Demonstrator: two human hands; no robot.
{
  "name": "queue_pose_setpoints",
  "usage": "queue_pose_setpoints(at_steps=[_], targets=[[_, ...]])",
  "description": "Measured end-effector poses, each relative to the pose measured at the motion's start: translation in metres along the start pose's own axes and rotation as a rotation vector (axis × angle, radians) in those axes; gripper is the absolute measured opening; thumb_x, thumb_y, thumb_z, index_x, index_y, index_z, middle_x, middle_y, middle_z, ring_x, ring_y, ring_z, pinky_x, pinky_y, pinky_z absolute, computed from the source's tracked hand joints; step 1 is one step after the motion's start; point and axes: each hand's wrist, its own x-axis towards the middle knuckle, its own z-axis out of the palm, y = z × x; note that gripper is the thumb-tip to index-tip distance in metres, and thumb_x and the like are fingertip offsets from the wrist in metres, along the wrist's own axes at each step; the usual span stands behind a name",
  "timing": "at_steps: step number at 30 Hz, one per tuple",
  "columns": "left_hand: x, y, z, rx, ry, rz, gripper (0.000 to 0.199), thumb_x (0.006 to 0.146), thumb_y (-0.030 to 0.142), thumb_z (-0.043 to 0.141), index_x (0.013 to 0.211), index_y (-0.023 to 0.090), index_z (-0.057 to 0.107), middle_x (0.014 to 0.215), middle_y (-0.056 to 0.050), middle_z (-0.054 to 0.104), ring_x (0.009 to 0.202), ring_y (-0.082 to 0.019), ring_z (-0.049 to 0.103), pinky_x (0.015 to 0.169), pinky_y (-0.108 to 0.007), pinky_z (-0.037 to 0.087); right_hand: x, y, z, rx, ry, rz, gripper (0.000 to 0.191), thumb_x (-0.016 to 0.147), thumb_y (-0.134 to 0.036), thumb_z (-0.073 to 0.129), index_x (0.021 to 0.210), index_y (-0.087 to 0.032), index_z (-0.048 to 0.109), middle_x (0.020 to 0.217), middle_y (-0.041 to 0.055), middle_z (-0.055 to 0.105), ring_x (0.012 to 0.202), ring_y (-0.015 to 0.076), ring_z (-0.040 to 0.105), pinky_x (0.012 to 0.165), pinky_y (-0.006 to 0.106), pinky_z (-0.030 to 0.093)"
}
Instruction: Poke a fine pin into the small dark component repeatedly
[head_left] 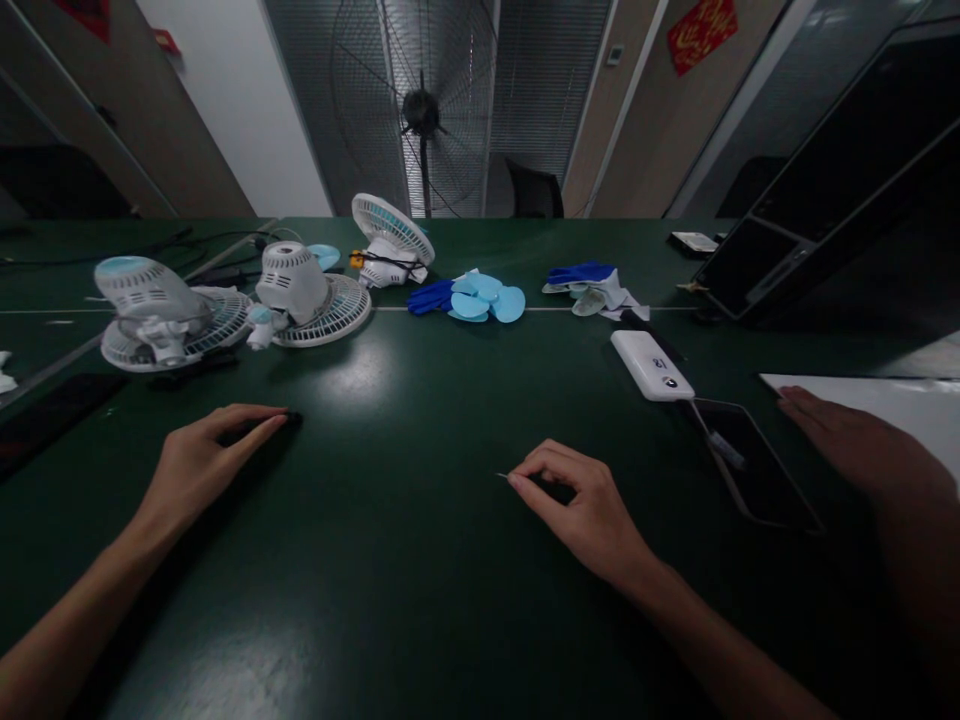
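My left hand [214, 455] pinches a small black object [295, 418] at the left of the green table [390, 560]. Right of the middle, my right hand [574, 500] holds a small thin pale piece [502, 475] between thumb and forefinger, just above or on the tabletop. Farther back lie a light blue fan blade [487, 298] and blue gloves [430, 297]. To the right of my right hand are a white power bank [651, 366] and a dark phone [754, 465], joined by a cable.
White fan parts [169, 315] stand at the back left, with another fan head [390, 240] behind. More gloves [589, 288] lie at the back. At the right edge, another person's hand [862, 440] rests by a white sheet [911, 405]. A dark case [840, 170] stands behind it.
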Motion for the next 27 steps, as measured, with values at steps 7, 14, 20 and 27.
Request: queue_pose_setpoints(at_steps=[7,14,20,27], targets=[[-0.008,0.017,0.013,0.021,-0.089,0.142,0.058,0.088,0.07,0.061,0.116,0.022,0.076,0.125,-0.009,0.075,0.111,-0.03,0.07,0.097,-0.04,0.055,0.0,-0.004,0.0,-0.013,0.014,-0.02,0.011,0.099,-0.025,0.066,0.09,-0.022,0.073,0.091,0.0014,0.069,0.077,0.0164,0.064,0.061,0.028,0.048],[-0.055,0.104,0.081,-0.093,-0.398,0.539,0.024,0.102,0.038,0.058,0.117,0.027,0.073,0.116,-0.004,0.073,0.107,-0.02,0.069,0.095,-0.035,0.056,-0.003,-0.004,0.004,0.002,-0.051,-0.11,0.01,0.1,-0.022,0.064,0.098,-0.023,0.073,0.099,0.0029,0.07,0.085,0.0174,0.067,0.07,0.03,0.054],[-0.071,0.135,0.11,-0.132,-0.44,0.646,0.02,0.098,0.022,0.062,0.116,0.025,0.069,0.111,-0.004,0.073,0.104,-0.021,0.066,0.095,-0.041,0.053,-0.006,-0.004,0.005,-0.05,-0.088,-0.191,0.008,0.098,-0.02,0.066,0.097,-0.022,0.074,0.096,0.0024,0.07,0.084,0.0168,0.068,0.076,0.03,0.053],[-0.072,0.134,0.111,-0.187,-0.437,0.6,0.024,0.095,0.021,0.067,0.119,0.024,0.067,0.114,-0.004,0.07,0.106,-0.021,0.064,0.094,-0.038,0.052,-0.008,-0.006,0.008,-0.14,-0.121,-0.232,0.008,0.098,-0.02,0.066,0.098,-0.022,0.073,0.097,0.002,0.069,0.08,0.0155,0.067,0.073,0.03,0.051]])
